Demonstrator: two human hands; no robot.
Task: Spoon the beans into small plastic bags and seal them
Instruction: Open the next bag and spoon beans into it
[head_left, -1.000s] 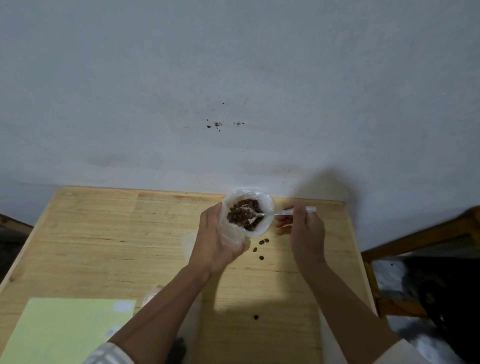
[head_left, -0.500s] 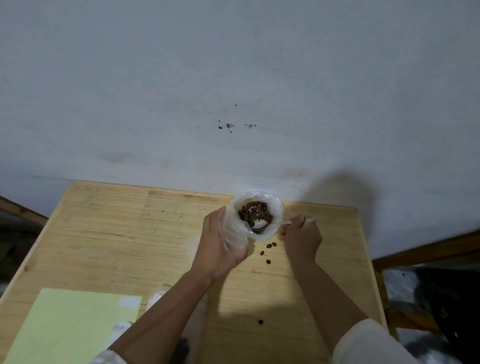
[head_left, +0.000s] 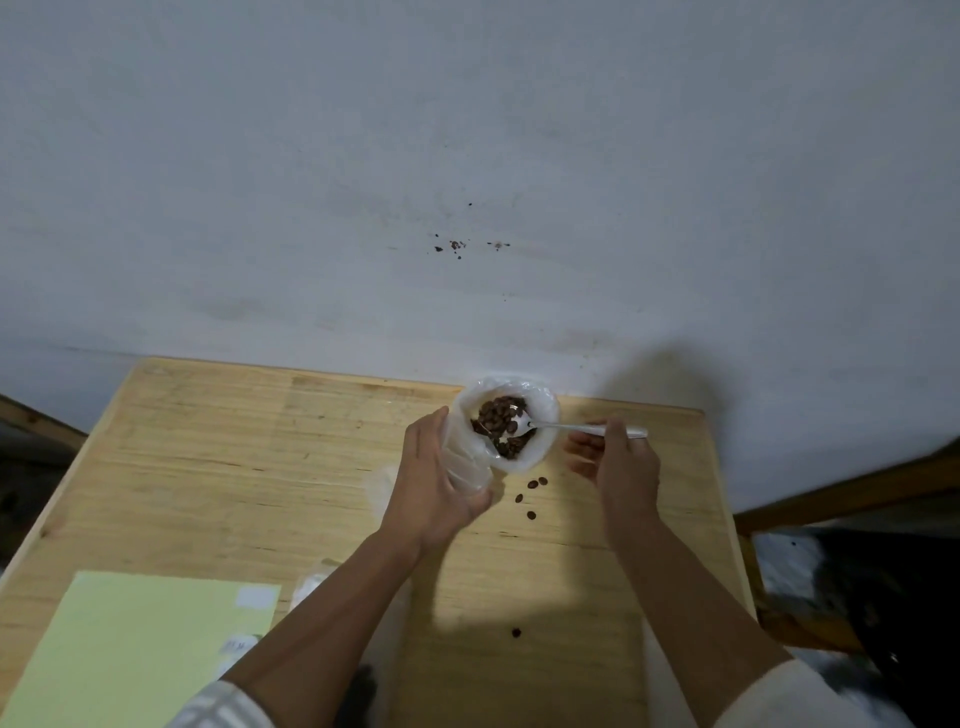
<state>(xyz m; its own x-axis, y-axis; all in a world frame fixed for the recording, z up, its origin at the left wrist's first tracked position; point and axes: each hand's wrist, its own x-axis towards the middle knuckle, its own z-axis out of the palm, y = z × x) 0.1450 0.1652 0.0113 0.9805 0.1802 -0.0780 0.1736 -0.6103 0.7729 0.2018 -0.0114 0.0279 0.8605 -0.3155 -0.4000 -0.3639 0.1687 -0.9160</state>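
A clear plastic bag (head_left: 543, 452) with its rim rolled open stands at the far middle of the wooden table (head_left: 208, 467), full of dark brown beans (head_left: 501, 415). My left hand (head_left: 436, 483) grips the bag's left side, with a smaller clear bag seemingly pinched against it. My right hand (head_left: 621, 467) holds a white spoon (head_left: 571, 427) by its handle; the bowl lies among the beans inside the bag.
Several loose beans (head_left: 531, 493) lie on the table just in front of the bag, and one more bean (head_left: 516, 632) nearer me. A pale green sheet (head_left: 130, 649) covers the near left corner. Small plastic bags (head_left: 311, 587) lie partly under my left forearm. A wall stands right behind the table.
The spoon dipped down into the beans and has come back level, with my right hand moving out to the right again. My left hand kept its hold on the bag.
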